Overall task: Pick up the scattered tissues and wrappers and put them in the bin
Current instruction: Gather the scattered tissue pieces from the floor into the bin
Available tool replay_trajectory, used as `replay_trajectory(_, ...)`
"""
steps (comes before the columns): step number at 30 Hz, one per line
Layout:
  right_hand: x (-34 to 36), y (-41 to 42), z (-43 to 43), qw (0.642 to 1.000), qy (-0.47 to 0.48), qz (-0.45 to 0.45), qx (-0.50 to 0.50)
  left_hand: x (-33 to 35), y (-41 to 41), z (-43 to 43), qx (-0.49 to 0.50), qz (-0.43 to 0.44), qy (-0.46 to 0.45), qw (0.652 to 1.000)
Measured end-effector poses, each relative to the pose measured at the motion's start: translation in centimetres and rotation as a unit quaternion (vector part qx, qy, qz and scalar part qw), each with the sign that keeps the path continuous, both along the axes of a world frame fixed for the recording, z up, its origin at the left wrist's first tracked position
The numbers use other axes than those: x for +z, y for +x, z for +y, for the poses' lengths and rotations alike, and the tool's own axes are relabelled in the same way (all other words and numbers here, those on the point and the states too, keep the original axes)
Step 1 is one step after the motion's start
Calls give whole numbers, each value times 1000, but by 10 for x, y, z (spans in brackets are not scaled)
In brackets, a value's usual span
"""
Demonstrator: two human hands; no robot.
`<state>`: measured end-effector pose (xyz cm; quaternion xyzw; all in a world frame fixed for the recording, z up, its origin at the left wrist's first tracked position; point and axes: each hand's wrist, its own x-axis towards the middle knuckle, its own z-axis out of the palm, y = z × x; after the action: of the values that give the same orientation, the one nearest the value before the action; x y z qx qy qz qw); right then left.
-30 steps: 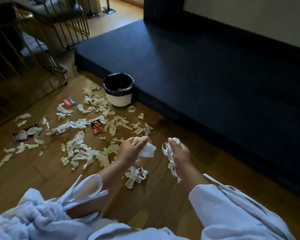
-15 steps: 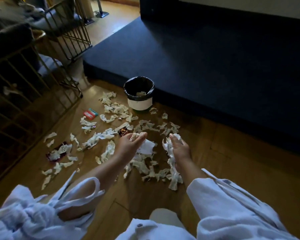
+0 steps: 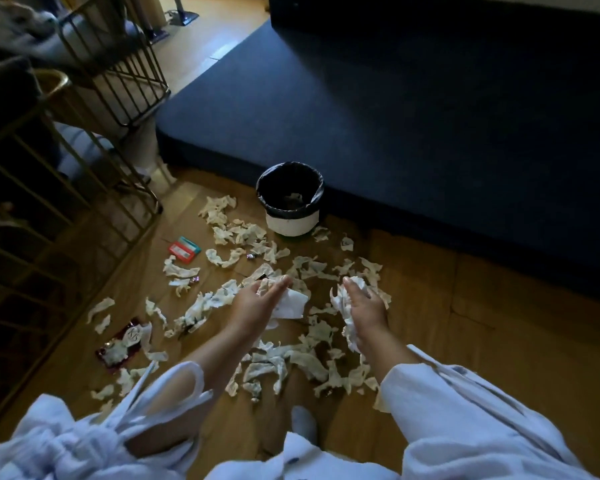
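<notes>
Dim scene, the wooden floor (image 3: 447, 341) a muted amber, with brighter light spilling in at the top left. The dark blue platform (image 3: 430, 116) sinks into shadow, the railing (image 3: 21, 258) bows with wide-angle distortion, and the pale sleeves (image 3: 465, 427) at the bottom edge look soft.

Wood plank floor (image 3: 465, 358), warm brown, dim. Dark navy low platform (image 3: 430, 116) fills right and rear. Brass-coloured metal bar frames (image 3: 32, 209) at left. Sunlit floor patch (image 3: 219, 32) top centre. Pale wall strip (image 3: 499, 1) top right.
</notes>
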<state>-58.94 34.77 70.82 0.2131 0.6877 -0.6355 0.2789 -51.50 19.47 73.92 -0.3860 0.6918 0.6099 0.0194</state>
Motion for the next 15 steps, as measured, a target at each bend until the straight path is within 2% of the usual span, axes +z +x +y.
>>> replay_trajectory(5,5,-30,-47,1000,-8,1,-5,-1,-33,-48,6,5,4,1000)
replay_trajectory(15,0,-62,-151,993,1,17,-116,-8,-80,-172,-96,-26,-7,995)
